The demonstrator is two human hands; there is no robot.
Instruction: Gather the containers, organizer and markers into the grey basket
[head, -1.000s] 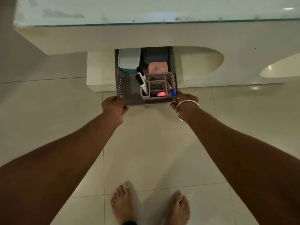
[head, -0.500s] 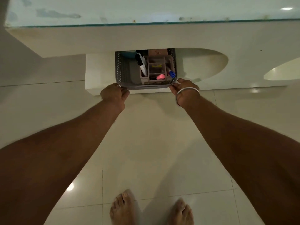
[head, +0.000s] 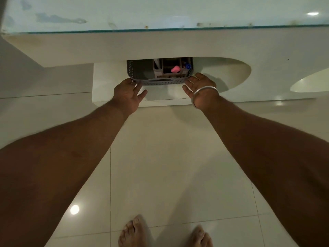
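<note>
Two grips straight-fingered, holding nothing: L grip (head: 129,94) & R grip (head: 201,84) at grey basket (head: 140,72) front corners, organizer (head: 169,76) inside.

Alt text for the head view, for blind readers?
The left hand and right hand, both open, touch the near corners of a grey basket on a shelf under a glass-topped table. An organizer with markers stands inside.

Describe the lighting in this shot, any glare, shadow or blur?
Head view: dim, warm light overall; the basket sits in deep shadow under the table, so its rear contents are hidden; bright glare spots show on the floor and on the glass top; detail inside the basket is soft and hard to read.
</note>
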